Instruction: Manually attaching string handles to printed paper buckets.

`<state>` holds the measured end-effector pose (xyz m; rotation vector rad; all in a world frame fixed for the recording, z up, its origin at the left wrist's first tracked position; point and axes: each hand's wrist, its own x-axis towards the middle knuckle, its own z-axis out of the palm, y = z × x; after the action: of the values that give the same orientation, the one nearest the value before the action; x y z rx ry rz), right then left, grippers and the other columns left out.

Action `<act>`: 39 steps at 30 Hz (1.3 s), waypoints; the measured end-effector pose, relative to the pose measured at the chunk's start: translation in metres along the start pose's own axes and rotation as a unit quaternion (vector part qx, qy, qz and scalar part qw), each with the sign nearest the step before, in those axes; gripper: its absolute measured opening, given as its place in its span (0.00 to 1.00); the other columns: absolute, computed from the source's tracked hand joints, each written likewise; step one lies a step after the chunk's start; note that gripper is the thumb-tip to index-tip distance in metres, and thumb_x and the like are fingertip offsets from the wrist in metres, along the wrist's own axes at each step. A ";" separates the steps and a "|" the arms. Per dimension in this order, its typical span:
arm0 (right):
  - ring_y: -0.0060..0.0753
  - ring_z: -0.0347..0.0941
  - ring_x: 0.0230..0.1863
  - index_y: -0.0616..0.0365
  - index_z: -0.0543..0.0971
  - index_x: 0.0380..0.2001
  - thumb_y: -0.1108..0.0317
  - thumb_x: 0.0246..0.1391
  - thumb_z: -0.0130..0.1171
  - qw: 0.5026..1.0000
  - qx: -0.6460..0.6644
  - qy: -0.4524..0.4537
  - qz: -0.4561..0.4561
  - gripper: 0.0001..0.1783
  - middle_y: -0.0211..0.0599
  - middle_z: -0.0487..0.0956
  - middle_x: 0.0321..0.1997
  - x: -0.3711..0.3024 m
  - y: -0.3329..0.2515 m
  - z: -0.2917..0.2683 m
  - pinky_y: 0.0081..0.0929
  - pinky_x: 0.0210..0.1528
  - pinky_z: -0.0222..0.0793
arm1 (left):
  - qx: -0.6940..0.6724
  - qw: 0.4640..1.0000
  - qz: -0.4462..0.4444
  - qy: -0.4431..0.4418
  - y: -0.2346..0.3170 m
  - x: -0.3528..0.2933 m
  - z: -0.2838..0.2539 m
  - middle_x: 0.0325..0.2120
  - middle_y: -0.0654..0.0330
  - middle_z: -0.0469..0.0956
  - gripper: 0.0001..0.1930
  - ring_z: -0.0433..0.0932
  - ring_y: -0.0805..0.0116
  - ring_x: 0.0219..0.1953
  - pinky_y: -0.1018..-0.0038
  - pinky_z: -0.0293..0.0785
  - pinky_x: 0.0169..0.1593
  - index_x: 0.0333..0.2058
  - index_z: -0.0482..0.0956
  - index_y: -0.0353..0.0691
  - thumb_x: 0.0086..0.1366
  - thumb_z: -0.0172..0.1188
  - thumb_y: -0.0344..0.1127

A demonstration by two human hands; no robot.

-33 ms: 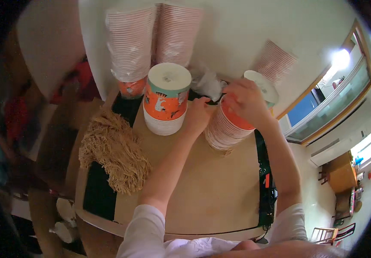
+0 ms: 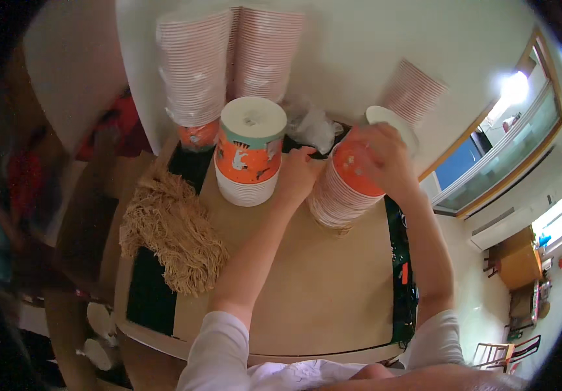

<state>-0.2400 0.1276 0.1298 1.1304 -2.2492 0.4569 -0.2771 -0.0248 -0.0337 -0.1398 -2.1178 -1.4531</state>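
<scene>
Two stacks of upside-down paper cups, orange with a green band and white base, stand on the table. My left hand is between the left stack and the right stack, beside the right one's rims. Its fingers are curled in, and what they hold, if anything, I cannot make out. Over the orange side of the right stack's top cup is my right hand, its bent fingers blurred and partly hiding the cup. That stack leans right. A bundle of tan stringy fibre lies left of my left forearm.
Tall plastic-wrapped stacks of cups rise at the back left, by the wall. Clear crumpled plastic lies behind my left hand. Another stack of cups stands at the back right. Tan board covers the table's middle, with dark green strips at its sides.
My right hand has shifted slightly across the right stack's top cup, its fingers now more blurred. My left hand stays in nearly the same place.
</scene>
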 end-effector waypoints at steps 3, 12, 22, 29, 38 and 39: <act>0.32 0.72 0.34 0.59 0.75 0.33 0.77 0.46 0.54 0.979 0.075 0.110 0.155 0.08 0.35 0.76 0.29 -0.059 0.013 -0.027 0.27 0.40 0.66 | 0.021 0.995 0.087 0.050 0.009 0.000 0.004 0.31 0.55 0.73 0.12 0.73 0.63 0.31 0.72 0.70 0.33 0.38 0.73 0.37 0.53 0.56 0.25; 0.22 0.72 0.31 0.61 0.75 0.34 0.73 0.49 0.55 0.891 0.156 0.202 0.375 0.07 0.36 0.76 0.30 -0.179 0.129 0.029 0.21 0.36 0.68 | 0.006 0.973 0.220 0.065 0.099 -0.030 0.005 0.30 0.57 0.71 0.08 0.70 0.61 0.33 0.68 0.68 0.37 0.33 0.72 0.35 0.53 0.56 0.22; 0.18 0.72 0.31 0.64 0.76 0.34 0.70 0.50 0.58 0.862 0.267 0.143 0.407 0.09 0.32 0.78 0.28 -0.171 0.162 0.048 0.18 0.36 0.68 | 0.228 0.890 0.395 0.020 0.164 -0.019 0.039 0.48 0.53 0.68 0.19 0.65 0.52 0.51 0.60 0.61 0.52 0.46 0.72 0.41 0.53 0.56 0.25; 0.29 0.75 0.28 0.64 0.79 0.28 0.67 0.43 0.59 0.835 0.307 0.133 0.437 0.11 0.44 0.79 0.25 -0.170 0.176 0.055 0.27 0.34 0.69 | 0.264 0.894 0.359 -0.036 0.155 -0.017 0.052 0.52 0.54 0.64 0.23 0.61 0.52 0.55 0.59 0.62 0.54 0.50 0.69 0.41 0.54 0.57 0.26; 0.44 0.76 0.30 0.64 0.78 0.27 0.68 0.41 0.58 0.875 0.185 0.085 0.439 0.10 0.49 0.77 0.25 -0.153 0.170 0.038 0.34 0.34 0.70 | 0.247 0.907 0.337 -0.054 0.151 -0.015 0.055 0.50 0.55 0.65 0.26 0.61 0.53 0.55 0.59 0.58 0.57 0.52 0.67 0.42 0.52 0.57 0.26; 0.44 0.76 0.30 0.64 0.78 0.27 0.68 0.41 0.58 0.876 0.186 0.083 0.438 0.10 0.49 0.77 0.25 -0.151 0.169 0.035 0.34 0.34 0.70 | 0.250 0.907 0.333 -0.055 0.151 -0.015 0.054 0.50 0.55 0.64 0.26 0.61 0.53 0.55 0.59 0.59 0.57 0.52 0.67 0.42 0.52 0.57 0.25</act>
<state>-0.3173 0.3006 0.0004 0.1176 -2.4656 1.3288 -0.2272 0.0877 0.0704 -0.6823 -2.1471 -0.4992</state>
